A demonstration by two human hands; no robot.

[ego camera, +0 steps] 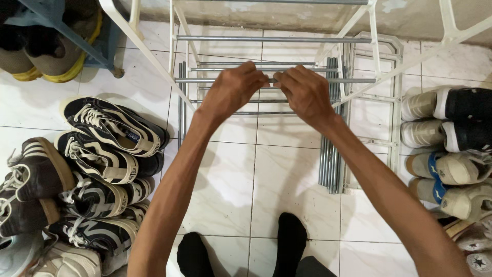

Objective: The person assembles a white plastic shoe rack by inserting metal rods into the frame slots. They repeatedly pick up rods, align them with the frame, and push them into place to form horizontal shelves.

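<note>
Both hands on the same rack bar

Left hand (pixel 233 88) and right hand (pixel 306 91) pinch a grey metal rod (pixel 353 80) of the white shoe rack (pixel 154 56); black sneakers (pixel 115 128) at 9 o'clock.

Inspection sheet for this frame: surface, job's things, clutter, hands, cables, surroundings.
Surface: white tiled floor, some grime by the wall.
Job's things: white rack frame with grey metal rods; both hands on one rod.
Clutter: loose rod bundle and spare white side frame lying on the floor.
Hands: left hand and right hand both closed on the rod, side by side.
Cables: nothing seen.
Surroundings: dark sneakers left, white and black shoes right, feet in black socks below.
</note>
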